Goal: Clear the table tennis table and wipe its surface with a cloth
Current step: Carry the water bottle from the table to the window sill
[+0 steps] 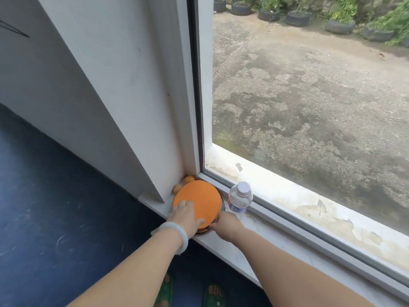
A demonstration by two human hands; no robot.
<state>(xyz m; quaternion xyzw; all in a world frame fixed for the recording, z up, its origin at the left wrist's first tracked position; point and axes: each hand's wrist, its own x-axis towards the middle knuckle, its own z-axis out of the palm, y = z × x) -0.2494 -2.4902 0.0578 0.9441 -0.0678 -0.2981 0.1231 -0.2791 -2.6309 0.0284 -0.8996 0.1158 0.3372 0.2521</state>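
1. I'm looking down at a white sill under a big window, right at the corner where the frame meets the wall.
2. The orange paddle lies flat on the sill in that corner, with a dark edge showing beneath its near rim.
3. The left hand rests on the paddle's near left part, fingers spread and straight, pressing down; a pale bracelet sits on that wrist.
4. The right hand is at the paddle's near edge, touching it. Its fingers are tucked out of sight, so I can't tell whether it grips anything.
5. Two orange balls sit wedged behind the paddle, against the wall.
6. A clear bottle with a white cap stands just right of the paddle, beside the frame.
7. Below me is a dark blue floor and green sandals.
8. Through the glass I see a concrete yard and tyre planters.
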